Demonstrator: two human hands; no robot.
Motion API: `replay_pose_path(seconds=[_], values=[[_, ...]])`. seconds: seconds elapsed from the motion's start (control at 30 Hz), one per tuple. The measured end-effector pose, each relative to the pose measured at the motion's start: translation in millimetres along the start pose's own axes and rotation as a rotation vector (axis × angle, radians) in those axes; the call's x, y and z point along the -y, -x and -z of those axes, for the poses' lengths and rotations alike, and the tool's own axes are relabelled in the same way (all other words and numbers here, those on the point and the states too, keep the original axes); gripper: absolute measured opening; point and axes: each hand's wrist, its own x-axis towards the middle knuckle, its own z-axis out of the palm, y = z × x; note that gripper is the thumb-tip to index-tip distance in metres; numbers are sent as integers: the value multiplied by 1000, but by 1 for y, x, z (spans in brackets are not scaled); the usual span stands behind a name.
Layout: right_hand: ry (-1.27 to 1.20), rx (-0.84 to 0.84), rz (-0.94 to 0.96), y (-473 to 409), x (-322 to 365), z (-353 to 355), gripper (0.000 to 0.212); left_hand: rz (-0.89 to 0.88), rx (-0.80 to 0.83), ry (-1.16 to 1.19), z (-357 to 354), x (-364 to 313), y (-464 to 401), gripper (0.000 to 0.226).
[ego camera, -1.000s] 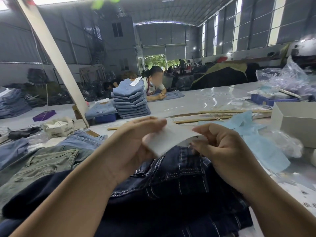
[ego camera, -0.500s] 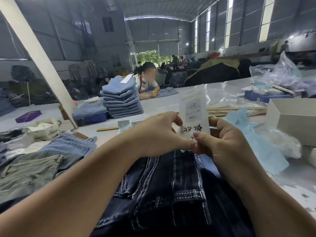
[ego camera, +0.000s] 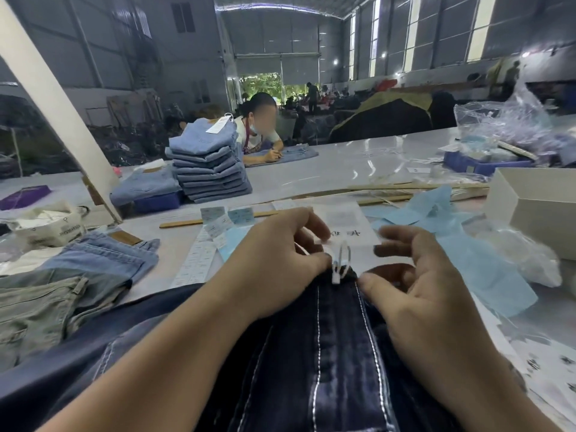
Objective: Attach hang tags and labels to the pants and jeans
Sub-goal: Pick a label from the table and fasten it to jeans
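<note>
Table: our dark jeans lie on it.
L hand: fingers pinch hang tag loop.
R hand: fingers spread, relaxed.

hands at dark jeans — white tag

A garment factory hall: high corrugated metal roof, tall windows, a long worktable. Beyond the fingers stand a stack of folded jeans, loose paper labels and another worker bent over denim.
</note>
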Motion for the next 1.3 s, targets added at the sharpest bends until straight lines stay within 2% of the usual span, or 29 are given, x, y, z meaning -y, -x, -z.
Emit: replay_pose_path(seconds=[0.1, 0.23, 0.27, 0.4, 0.6, 0.67, 0.73, 0.8, 0.9, 1.07, 1.3], values=[[297, 8, 162, 5, 4, -2, 33, -34, -29, -70, 1, 0, 6, 21], [450, 48, 279, 9, 6, -3, 34, -37, 57, -62, 2, -5, 11, 8], [457, 74, 288, 9, 6, -2, 33, -27, 89, -57, 3, -7, 13, 3], [457, 152, 264, 10, 8, -2, 38, 11, 180, -104, 7, -10, 17, 10], [411, 138, 245, 11, 9, -2, 11, 3, 108, -272, 10, -8, 17, 9], [410, 127, 247, 11, 9, -2, 10, -17, 106, -298, 11, -6, 18, 11], [407, 109, 256, 11, 9, -2, 11, -35, 117, -250, 14, -6, 18, 10], [406, 96, 274, 11, 10, -3, 8, -35, 195, -70, 17, -8, 19, 10], [396, 121, 297, 10, 11, -4, 25, -48, 324, 100, 20, -12, 20, 13], [346, 119, 319, 10, 11, -4, 17, -65, 363, 177, 21, -13, 20, 14], [334, 103, 345, 12, 10, -3, 17, -69, 330, 107, 22, -11, 20, 8]])
